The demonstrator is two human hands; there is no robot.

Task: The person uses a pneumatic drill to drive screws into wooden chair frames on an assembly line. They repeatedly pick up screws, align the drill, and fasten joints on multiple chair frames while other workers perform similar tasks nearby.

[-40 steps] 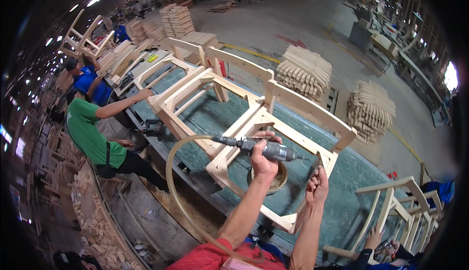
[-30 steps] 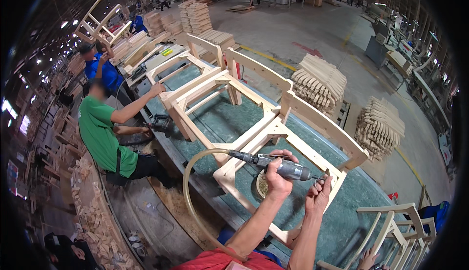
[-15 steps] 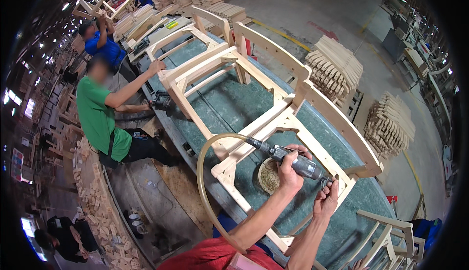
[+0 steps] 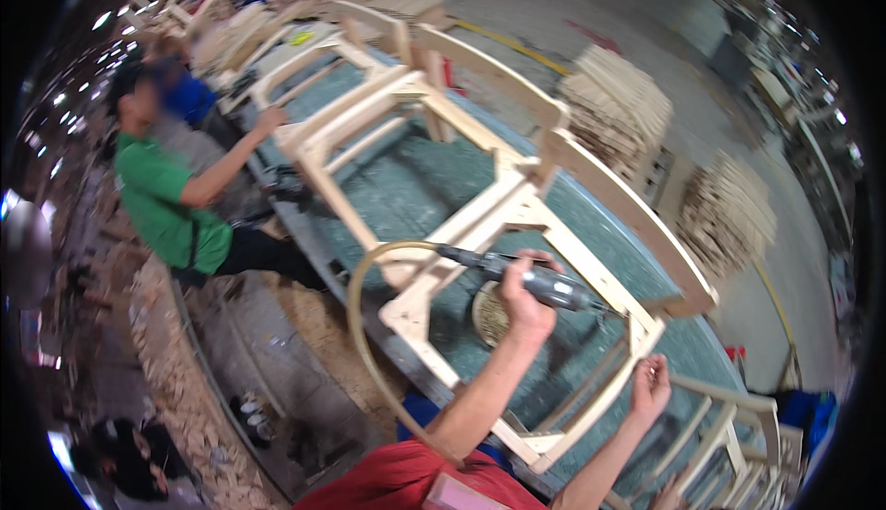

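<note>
My left hand [image 4: 530, 305] is wrapped round a dark air screwdriver [image 4: 556, 287], whose tan hose [image 4: 354, 312] loops back toward my red sleeve. The driver's tip points at the right corner of a pale wooden chair frame [image 4: 591, 265]; whether it touches the wood I cannot tell. Just outside that corner is my right hand [image 4: 652, 386], fingers curled together, perhaps round something small that I cannot make out. Partly behind my left wrist, a round bowl [image 4: 490, 316] of small fasteners stands on the green tabletop [image 4: 406, 182] inside the frame.
A second wooden frame [image 4: 341, 205] adjoins mine on the left. Across the table's left edge, a person in a green shirt [image 4: 166, 182] has a hand on it. Stacked wooden parts [image 4: 616, 104] stand beyond the table. More slatted wooden frames [image 4: 729, 445] are at the lower right.
My right hand has left the driver's tip and moved right and down, off the frame's corner. The left hand still holds the driver. The whole view has shifted slightly.
</note>
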